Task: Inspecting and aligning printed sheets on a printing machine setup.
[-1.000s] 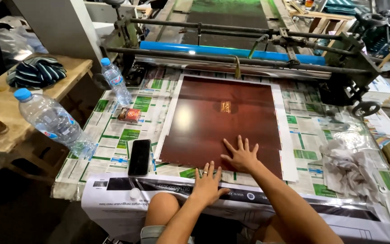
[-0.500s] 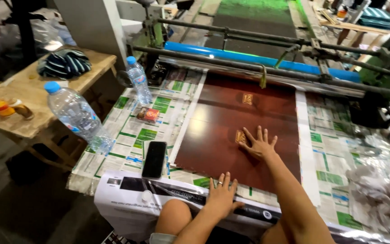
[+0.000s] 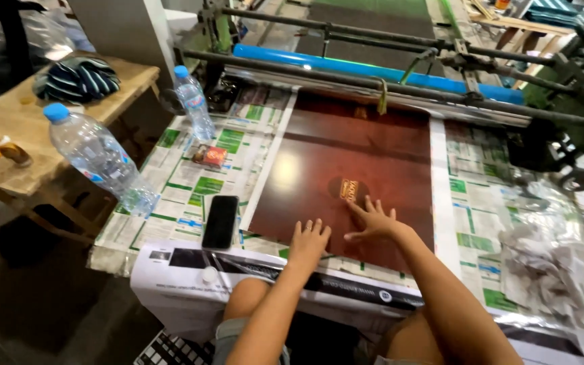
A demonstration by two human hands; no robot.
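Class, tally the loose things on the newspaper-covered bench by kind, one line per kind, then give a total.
Clear plastic water bottles with blue caps: 2 (the large one, the small one)
Black phone: 1
Small red packet: 1
Glossy dark brown sheet: 1, with the left hand and right hand flat on it
Crumpled paper: 1
Total: 6

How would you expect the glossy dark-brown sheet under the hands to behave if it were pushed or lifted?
The dark-brown sheet lies dead flat and thin on the newspaper-covered table, so it would probably flex or droop if lifted by one edge. Its surface shows a bright glare, so it likely slides easily under the left hand and right hand, both spread flat on it.
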